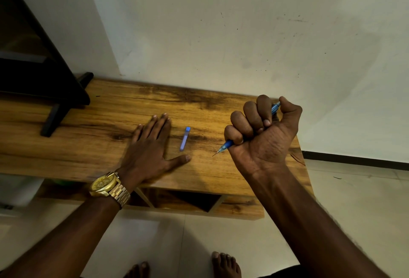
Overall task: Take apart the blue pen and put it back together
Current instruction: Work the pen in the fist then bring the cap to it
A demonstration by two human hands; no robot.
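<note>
Nearest the camera: two bare feet (225, 265) on a pale tiled floor (199, 233), toes only, at the bottom edge. Both forearms reach up from there toward the table.

Left wrist carries a gold watch (104, 186) with a metal link band. Left hand (148, 151) lies palm-down and flat on the wooden table (88, 145), fingers spread and straight, thumb splayed out to the right. It grips nothing. Edges look slightly blurred.

Right hand (263, 136) is raised over the table's right end, curled into a fist, palm side toward the camera. It is closed around the blue pen (226, 145): fingers wrapped over the barrel, thumb up at the far end. The pen runs diagonally through the fist. The thin metal tip pokes out lower-left, pointing down toward the tabletop; a short translucent blue section shows again at the top between index finger and thumb (most of the barrel is hidden inside the fist).

Between the two hands, a blue pen cap (184, 138) lies alone on the wood, roughly lengthwise away from the camera, just beyond the left thumb tip and not touching either hand. So the pen is uncapped.

Under the tabletop's front edge, an open shelf compartment is visible.

Further back left: a dark stand (53, 120) with a leg resting on the table. Behind everything, a white wall (221, 34) with scattered small dark specks.
</note>
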